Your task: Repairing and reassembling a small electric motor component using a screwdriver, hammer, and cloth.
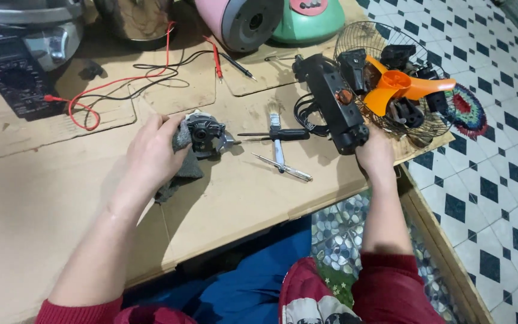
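Nearest, the left hand (pixel 151 153) is closed around a grey rag (pixel 181 162) and presses it against a small motor (pixel 206 135) on the cardboard sheet (pixel 61 198). Across from it, the right hand (pixel 376 157) is clamped on the near end of a black fan housing (pixel 334 102), whose long axis runs away and leftward. Beyond sits a wire fan guard (pixel 427 129) holding an orange blade (pixel 400 87).

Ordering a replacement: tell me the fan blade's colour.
Orange; the fan blade shows best in the head view, against the wire grille.
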